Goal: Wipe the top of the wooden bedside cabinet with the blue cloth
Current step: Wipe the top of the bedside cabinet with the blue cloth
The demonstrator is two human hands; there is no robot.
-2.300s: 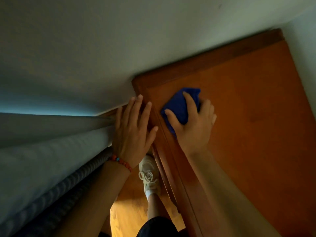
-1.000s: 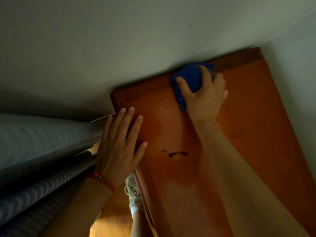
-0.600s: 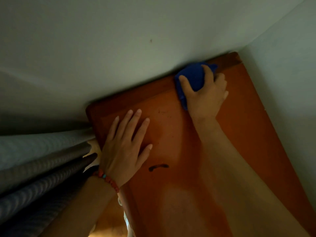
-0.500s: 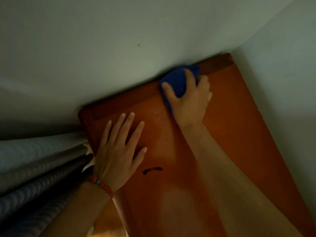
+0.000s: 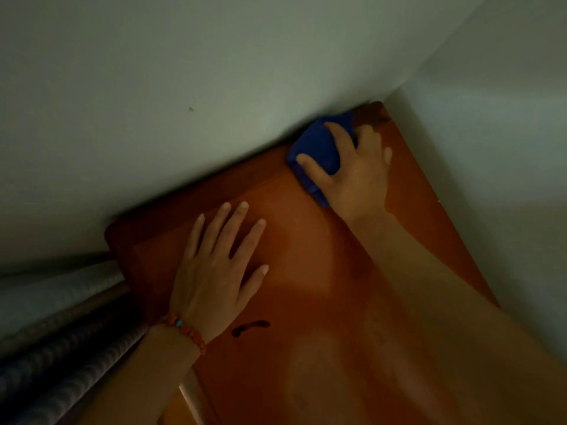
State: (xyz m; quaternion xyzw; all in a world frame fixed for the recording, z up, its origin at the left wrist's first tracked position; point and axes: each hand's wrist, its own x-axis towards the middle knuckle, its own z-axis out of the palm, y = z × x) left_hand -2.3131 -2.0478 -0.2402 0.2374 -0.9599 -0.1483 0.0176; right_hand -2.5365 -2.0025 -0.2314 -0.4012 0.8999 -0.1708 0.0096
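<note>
The right hand (image 5: 352,176) presses the blue cloth (image 5: 319,151) onto the wooden bedside cabinet (image 5: 306,256) at its back edge against the wall (image 5: 184,87), upper right of the frame, fingers clamped on the cloth. The left hand (image 5: 214,271) lies flat at centre, fingers spread apart, above a dark mark (image 5: 250,327).

Right hand (image 5: 352,176) on blue cloth (image 5: 316,148)

Left hand (image 5: 214,271) flat (fingers (image 5: 242,216) spread), right hand (image 5: 352,170) curled, pressing.
</note>
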